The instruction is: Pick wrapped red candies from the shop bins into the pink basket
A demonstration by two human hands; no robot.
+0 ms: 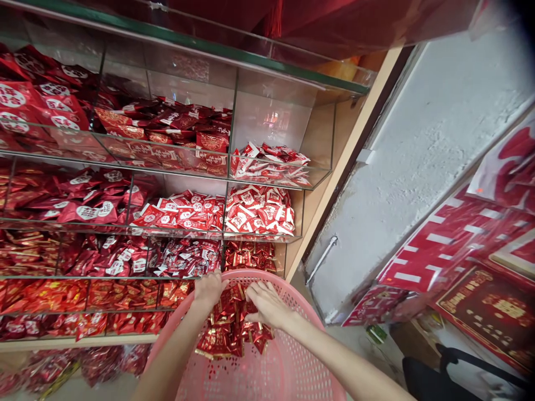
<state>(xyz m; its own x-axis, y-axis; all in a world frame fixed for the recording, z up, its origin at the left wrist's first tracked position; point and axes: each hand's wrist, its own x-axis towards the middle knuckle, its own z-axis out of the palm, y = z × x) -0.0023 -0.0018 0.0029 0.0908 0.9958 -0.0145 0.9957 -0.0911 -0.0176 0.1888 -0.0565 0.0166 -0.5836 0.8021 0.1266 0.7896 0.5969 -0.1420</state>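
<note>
A large pink perforated basket point(301, 301) is tilted against the lower shelves. Shiny red and gold packets point(219, 334) lie in a heap inside it. My left hand point(210, 289) is closed over the basket's far rim, left of the middle. On the right side of the heap, my right hand point(265, 303) rests with its fingers apart, touching the packets. Just beyond the rim, a bottom compartment holds similar red and gold packets point(251, 256).
Glass-fronted shelves point(261, 236) of red packets fill the left and centre. A glass shelf edge point(209, 50) crosses overhead. At right stand a grey wall point(401, 167), red hanging packages point(443, 245) and a black curved object point(422, 379).
</note>
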